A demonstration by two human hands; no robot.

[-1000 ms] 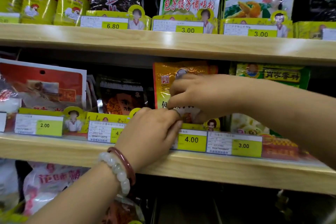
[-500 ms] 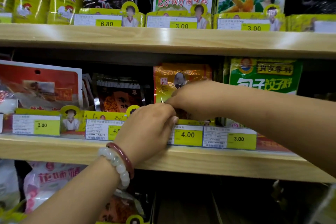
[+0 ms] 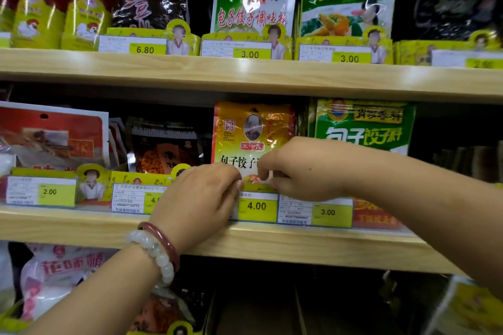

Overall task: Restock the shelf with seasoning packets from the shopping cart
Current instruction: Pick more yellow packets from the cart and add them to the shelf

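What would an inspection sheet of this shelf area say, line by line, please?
Surface: light wooden middle shelf with yellow price tags along its front edge; one tag reads 4.00.
Job's things: orange-yellow seasoning packet stands upright behind the 4.00 tag, beside a green packet.
Clutter: red packet and dark packet to the left; yellow red-lidded tins on the upper shelf.
Hands: left hand and right hand both at the orange-yellow packet's lower edge, fingers curled; exact grip unclear. Bead and red bracelets on the left wrist.
Cables: nothing seen.
Surroundings: lower shelf holds a white-pink bag. Shopping cart not seen.
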